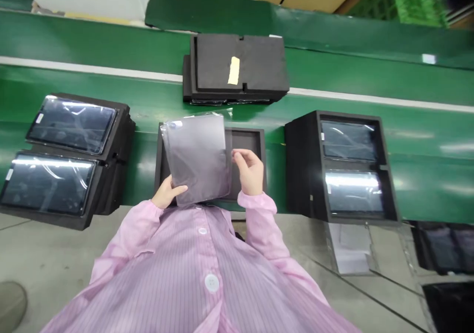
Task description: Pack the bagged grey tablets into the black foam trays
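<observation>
green bench [92, 46] ahead; left hand [166, 193] grips bagged tablet [198, 155], right hand [252, 171] pinches slick bag [228, 175], which could make it slip.

Hands [168, 193]: two
Bagged tablet [202, 157]: one
Lone black tray [247, 138]: one
Black foam tray stacks [259, 61]: three
Face-up tablets [72, 125] atop the stacks: four — two left, two right
Yellow tape strip [233, 70]: one
White bench stripe [111, 70]: one

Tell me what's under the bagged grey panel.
A black tray shows past both sides of the bagged grey panel; whatever lies in the tray's covered middle can't be seen.
</observation>
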The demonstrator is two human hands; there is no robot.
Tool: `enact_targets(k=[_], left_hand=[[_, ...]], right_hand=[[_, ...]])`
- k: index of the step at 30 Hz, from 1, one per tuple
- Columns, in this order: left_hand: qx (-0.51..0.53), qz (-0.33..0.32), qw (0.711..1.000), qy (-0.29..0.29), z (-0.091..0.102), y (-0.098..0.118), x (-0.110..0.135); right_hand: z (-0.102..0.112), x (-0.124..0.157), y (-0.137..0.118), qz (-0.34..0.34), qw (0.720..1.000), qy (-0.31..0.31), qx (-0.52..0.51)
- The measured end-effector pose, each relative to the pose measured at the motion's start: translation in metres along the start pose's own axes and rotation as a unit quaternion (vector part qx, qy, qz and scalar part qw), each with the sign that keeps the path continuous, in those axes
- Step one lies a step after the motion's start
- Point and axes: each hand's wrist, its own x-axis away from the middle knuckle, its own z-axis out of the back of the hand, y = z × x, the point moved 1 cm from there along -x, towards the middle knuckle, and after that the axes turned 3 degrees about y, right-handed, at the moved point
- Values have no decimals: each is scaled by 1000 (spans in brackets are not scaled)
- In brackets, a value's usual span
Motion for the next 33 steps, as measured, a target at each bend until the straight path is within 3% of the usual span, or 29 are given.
enact_targets(k=[7,11,14,17,20,23,25,27,33], left_hand=[[-67,15,996,61,3,3,-1],[-88,25,991,96,10,-1,1],[-79,44,990,104,21,-8,0],[-66,47,990,118,37,-9,-5],[-48,43,990,129,49,-7,-12],[-16,44,991,128,49,-7,-18],[9,42,990,134,46,-9,-20],[33,41,988,145,43,-10,-22],[88,51,983,151,39,-16,-20]], right_hand=[[-21,17,65,-167,981,-92,22],[-21,25,78,-216,970,-108,2],[3,21,66,-229,968,-98,11],[47,11,39,-218,972,-56,65],[93,1,6,-174,970,12,168],[113,-3,-19,-122,944,85,295],[105,-2,-23,-96,918,118,366],[82,4,-15,-77,900,130,409],[-2,26,59,-5,903,99,417]])
